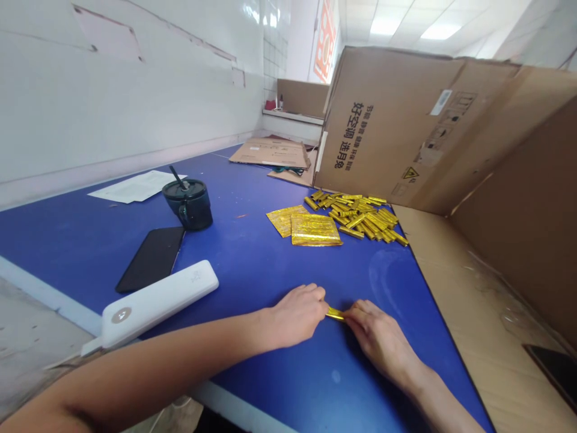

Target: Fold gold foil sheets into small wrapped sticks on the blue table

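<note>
A narrow gold foil strip (335,313) spans the gap between my two hands, low over the blue table (252,264). Its left end is pinched in my left hand (300,315), whose fingers are curled closed. The other end is held by the closed fingers of my right hand (377,337). Beyond my hands lie flat gold foil sheets (316,230), one overlapping another. Just right of them is a loose pile of small gold rolls (364,219). The parts of the strip inside my fingers are hidden.
On the left are a white device (157,304), a black phone (151,258), a dark lidded cup (188,203) with a straw, and white paper (135,186). A large cardboard box (406,126) stands at the right, with flat cardboard (270,152) farther back.
</note>
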`<state>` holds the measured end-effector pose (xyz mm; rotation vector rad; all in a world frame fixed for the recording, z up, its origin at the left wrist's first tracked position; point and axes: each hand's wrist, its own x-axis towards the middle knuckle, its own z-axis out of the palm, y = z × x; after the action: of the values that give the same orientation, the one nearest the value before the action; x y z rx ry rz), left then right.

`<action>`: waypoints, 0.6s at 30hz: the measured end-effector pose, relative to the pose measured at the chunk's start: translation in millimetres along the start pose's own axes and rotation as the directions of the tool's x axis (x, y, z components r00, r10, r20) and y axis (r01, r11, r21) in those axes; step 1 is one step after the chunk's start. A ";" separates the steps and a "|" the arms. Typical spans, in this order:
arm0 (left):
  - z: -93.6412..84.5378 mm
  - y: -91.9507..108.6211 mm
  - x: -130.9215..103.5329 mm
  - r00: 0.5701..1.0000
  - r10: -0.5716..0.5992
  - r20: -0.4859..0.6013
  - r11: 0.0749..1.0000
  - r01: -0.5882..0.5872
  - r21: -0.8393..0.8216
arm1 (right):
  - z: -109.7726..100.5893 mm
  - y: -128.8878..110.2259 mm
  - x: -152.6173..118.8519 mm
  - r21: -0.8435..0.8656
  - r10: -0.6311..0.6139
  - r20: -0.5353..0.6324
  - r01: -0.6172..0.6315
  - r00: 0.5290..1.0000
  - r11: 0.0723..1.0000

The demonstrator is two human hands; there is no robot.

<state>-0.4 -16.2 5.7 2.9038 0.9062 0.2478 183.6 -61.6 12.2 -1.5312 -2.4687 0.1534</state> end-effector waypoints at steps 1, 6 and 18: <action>-1.1 -1.6 2.3 0.999 -0.031 0.022 0.998 0.032 -0.046 | -0.5 0.8 1.0 0.020 0.013 0.005 -0.013 1.000 1.000; -6.3 -11.2 15.7 0.984 -0.146 0.102 0.978 0.159 -0.135 | -0.2 2.7 4.7 0.059 0.092 -0.006 -0.092 0.996 0.994; -16.7 -13.0 26.7 0.958 -0.181 0.221 0.950 0.229 -0.214 | 7.7 12.0 3.3 0.152 0.250 -0.013 -0.246 0.968 0.957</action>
<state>11.0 10.4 23.8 2.5371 1.0543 0.0440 190.7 -53.0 2.7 -1.7559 -2.1772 0.3462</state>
